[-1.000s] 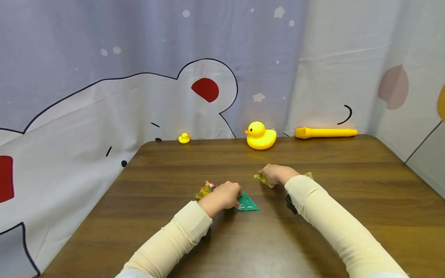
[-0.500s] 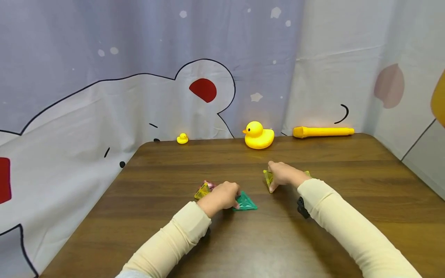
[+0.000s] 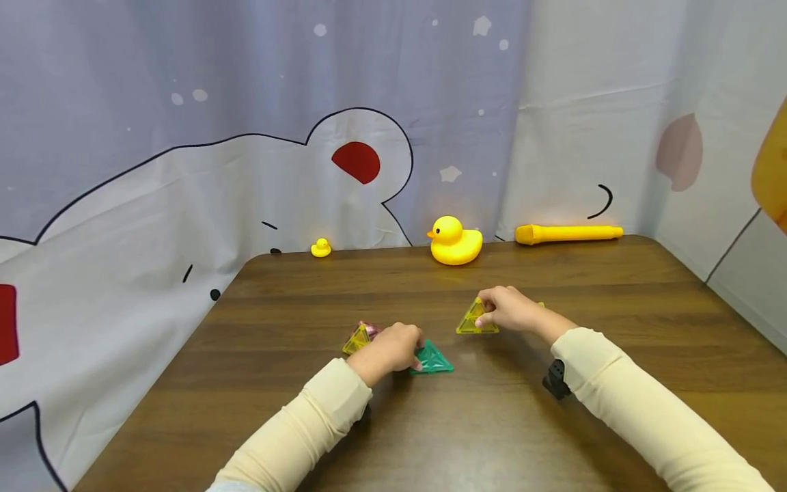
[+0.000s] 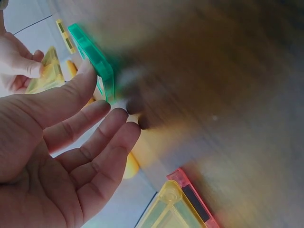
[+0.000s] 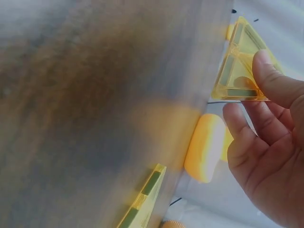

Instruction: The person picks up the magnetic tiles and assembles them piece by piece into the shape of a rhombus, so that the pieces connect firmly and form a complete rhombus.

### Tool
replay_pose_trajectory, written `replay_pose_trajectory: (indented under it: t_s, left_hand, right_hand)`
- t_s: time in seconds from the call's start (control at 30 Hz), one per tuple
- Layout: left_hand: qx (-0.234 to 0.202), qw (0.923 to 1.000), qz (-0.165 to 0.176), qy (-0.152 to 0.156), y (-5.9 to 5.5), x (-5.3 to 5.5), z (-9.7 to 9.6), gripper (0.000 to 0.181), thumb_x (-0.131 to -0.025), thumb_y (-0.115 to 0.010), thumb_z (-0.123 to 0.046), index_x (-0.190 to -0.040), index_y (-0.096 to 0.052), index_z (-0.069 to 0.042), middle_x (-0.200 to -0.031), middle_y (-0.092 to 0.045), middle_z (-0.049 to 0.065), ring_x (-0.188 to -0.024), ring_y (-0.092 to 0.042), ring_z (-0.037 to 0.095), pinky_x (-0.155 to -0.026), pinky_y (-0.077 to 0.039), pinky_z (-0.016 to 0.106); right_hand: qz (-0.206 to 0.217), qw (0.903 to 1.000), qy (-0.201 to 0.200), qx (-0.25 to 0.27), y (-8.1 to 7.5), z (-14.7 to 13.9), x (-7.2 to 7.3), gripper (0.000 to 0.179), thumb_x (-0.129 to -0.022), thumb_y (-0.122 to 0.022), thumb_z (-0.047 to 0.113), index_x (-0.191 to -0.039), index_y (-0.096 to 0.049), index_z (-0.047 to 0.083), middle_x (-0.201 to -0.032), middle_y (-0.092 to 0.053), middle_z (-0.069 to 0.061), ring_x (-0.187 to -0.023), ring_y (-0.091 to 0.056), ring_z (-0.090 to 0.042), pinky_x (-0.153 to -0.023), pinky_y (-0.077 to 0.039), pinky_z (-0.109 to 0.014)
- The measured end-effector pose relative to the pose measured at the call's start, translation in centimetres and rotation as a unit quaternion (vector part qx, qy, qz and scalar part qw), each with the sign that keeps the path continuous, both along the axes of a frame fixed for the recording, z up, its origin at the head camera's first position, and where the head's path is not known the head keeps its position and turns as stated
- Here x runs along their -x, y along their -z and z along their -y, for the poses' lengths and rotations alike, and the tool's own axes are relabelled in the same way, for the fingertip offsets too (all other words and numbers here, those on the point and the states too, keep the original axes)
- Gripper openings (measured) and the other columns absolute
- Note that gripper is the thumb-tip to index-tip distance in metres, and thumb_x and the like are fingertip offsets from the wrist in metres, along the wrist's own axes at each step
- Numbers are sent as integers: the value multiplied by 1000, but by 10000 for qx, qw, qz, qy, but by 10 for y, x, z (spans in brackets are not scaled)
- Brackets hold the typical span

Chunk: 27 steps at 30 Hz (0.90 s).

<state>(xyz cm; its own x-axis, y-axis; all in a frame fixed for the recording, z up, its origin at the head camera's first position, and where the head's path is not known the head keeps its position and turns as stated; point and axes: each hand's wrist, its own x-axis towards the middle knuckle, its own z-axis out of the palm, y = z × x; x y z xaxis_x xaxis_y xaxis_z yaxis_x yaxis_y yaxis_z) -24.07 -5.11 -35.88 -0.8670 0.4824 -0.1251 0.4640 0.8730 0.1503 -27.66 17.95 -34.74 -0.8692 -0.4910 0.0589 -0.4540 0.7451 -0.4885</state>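
Observation:
My left hand (image 3: 399,345) pinches a green triangular magnetic tile (image 3: 434,360) at its left corner, close over the table. In the left wrist view the thumb lies against the edge of that tile while the other fingers stay loosely bent. My right hand (image 3: 513,311) holds a yellow see-through triangular magnetic tile (image 3: 470,321) upright between thumb and fingers, its point facing up. Left of my left hand a second yellow triangular tile (image 3: 356,340) leans by a pink tile (image 3: 371,329), partly hidden by the hand. Another yellow tile (image 5: 147,194) stands beyond my right hand.
Along the far table edge are a small yellow duck (image 3: 321,248), a bigger yellow duck (image 3: 455,242) and a yellow microphone-shaped toy (image 3: 568,234). A printed curtain (image 3: 258,184) hangs behind the brown wooden table (image 3: 430,437).
My right hand has moved to the right and turned the yellow tile from low and tilted to upright, facing me. My left hand stays put on the green tile.

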Motion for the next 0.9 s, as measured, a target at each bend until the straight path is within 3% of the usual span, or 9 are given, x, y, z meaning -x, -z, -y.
replay_pose_trajectory:
  t_s: [0.47,0.9]
  left_hand:
    - [-30,9999,-57,84,-2,-1,1,33,-65,-76,-24,-92,-64,-9,-86,-61,1,-76,-55,14,-69,-45,28]
    - [-67,9999,129,-15,-1,1,0,34,-65,-76,-22,-94,-64,-8,-87,-61,1,-78,-56,14,-70,-45,28]
  right_hand:
    - [-263,9985,-474,124,3,21,-25,31,-70,-72,19,-63,-43,11,-55,-37,5,-49,-32,-8,-48,-27,-23]
    - [-131,9958,-896,164,12,42,-41,26,-71,-71,21,-68,-47,12,-57,-41,7,-50,-34,-6,-47,-29,-21]
